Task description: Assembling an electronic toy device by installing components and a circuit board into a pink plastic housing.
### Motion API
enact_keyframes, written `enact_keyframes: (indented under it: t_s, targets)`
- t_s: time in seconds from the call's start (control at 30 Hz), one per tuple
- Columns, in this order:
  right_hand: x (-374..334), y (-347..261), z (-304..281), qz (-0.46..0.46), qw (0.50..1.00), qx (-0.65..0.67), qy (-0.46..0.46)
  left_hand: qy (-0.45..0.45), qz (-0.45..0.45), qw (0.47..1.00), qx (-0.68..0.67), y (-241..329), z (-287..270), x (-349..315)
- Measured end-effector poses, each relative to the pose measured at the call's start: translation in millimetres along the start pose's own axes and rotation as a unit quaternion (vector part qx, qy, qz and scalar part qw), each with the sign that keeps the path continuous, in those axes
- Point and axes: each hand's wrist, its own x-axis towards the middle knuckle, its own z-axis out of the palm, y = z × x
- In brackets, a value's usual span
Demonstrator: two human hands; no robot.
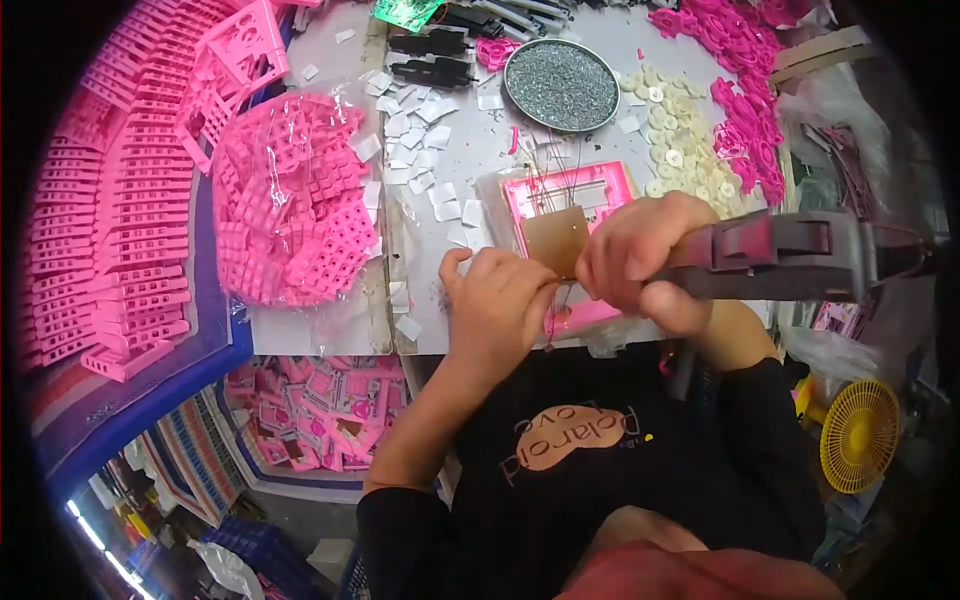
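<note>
A pink plastic casing (582, 318) lies in front of me at the table's near edge, with thin wires (548, 185) across it. On top of it rests a brown square board (556, 240). My left hand (500, 300) is closed at the board's lower edge, thumb and fingertips pinched together; whatever they hold is hidden. Wrapped round a black power screwdriver (785, 255) is my right hand (650, 250), just right of the board. The tool lies nearly level, its body reaching right. My right fingers cover its tip.
Beyond the casing stands a round metal bowl (575, 130) of small screws. White round parts (672, 157) and magenta pieces (735, 60) spread to the right. At left sit a bag of pink keypads (290, 200), paper squares (435, 108) and stacked pink frames (140, 230).
</note>
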Motion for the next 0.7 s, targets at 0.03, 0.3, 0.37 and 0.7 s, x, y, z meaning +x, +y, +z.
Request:
enact_keyframes:
  t_s: [0.03, 0.3, 0.37, 0.7]
  targets:
    - [1.3, -2.9, 2.8, -0.010, 1.000, 0.005, 0.008, 0.011, 0.001, 1.000, -0.021, 2.8, 0.9, 1.0]
    - [-3.1, 4.3, -2.8, 0.015, 0.999, -0.022, -0.032, 0.066, 0.011, 0.998, 0.020, 0.4, 8.6, -5.4]
    - [3.4, 13.1, -0.2, 0.008, 0.999, -0.051, -0.002, 0.084, -0.012, 0.996, 0.033, 1.8, 6.0, -6.1]
    - [24.2, 40.6, -7.5, 0.082, 0.981, -0.177, -0.018, -0.180, -0.133, 0.974, -0.013, 20.2, -5.9, -61.4]
